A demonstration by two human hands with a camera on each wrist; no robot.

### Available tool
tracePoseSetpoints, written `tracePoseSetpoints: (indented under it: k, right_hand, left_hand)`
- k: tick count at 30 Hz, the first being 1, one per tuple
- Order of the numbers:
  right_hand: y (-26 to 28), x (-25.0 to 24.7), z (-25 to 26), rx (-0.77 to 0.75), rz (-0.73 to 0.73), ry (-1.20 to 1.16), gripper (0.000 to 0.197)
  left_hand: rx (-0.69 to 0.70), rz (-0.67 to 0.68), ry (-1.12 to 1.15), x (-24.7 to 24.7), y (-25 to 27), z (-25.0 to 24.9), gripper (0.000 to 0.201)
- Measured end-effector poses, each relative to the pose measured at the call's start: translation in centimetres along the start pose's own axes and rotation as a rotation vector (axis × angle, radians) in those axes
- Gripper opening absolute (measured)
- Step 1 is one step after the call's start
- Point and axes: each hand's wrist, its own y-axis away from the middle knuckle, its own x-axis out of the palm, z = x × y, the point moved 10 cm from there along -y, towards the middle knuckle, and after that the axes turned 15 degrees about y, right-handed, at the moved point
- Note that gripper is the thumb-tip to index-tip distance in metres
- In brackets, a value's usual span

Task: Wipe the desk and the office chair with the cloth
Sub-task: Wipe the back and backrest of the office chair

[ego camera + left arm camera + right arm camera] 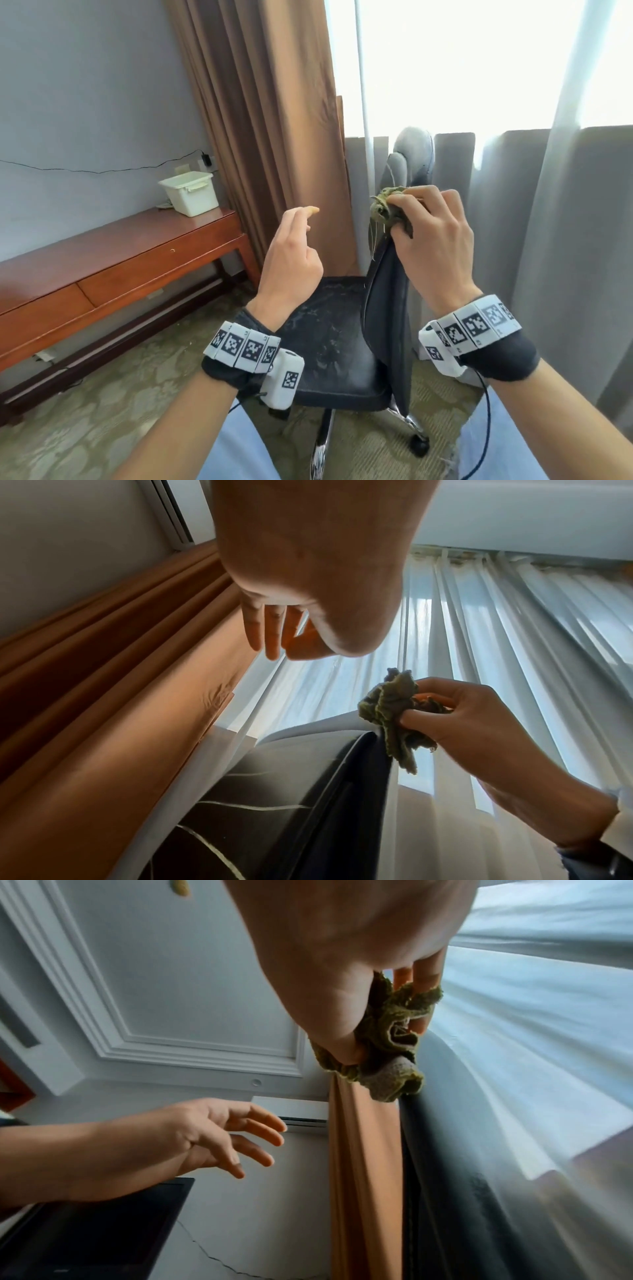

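Observation:
A black office chair [335, 346] stands sideways in front of me, its thin backrest [388, 301] edge-on. My right hand [431, 236] grips a crumpled olive-green cloth [385, 207] and holds it against the upper edge of the backrest [363, 750]. In the wrist views the cloth [394, 715] [394, 1045] bunches out between thumb and fingers. My left hand [294, 246] hovers in the air left of the backrest, above the seat, fingers loosely spread and holding nothing [236, 1139]. The wooden desk [113, 260] stands along the left wall.
A white plastic bin [190, 192] sits at the desk's far end under a wall socket with a black cable. Brown curtains [267, 130] and grey sheer curtains [565, 240] hang right behind the chair. Patterned carpet [102, 411] covers the floor.

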Motion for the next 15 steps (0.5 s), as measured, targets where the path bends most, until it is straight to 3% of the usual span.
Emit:
tracePoseSetpoints:
  k: [4, 9, 15]
  right_hand:
    - [-2.2, 3.0, -5.7, 0.085, 0.019, 0.031, 0.027]
    - [-6.6, 9.0, -12.2, 0.194, 0.192, -0.011, 0.03]
    - [-9.4, 13.1, -13.7, 0.223, 0.25, -0.063, 0.03]
  left_hand:
    - [-0.002, 0.058, -0.007, 3.9, -3.9, 1.9, 0.064]
    - [0.005, 0.139, -0.068, 8.6, -9.6, 4.7, 0.06]
    - [0.009, 0.162, -0.12, 10.5, -16.7, 7.6, 0.059]
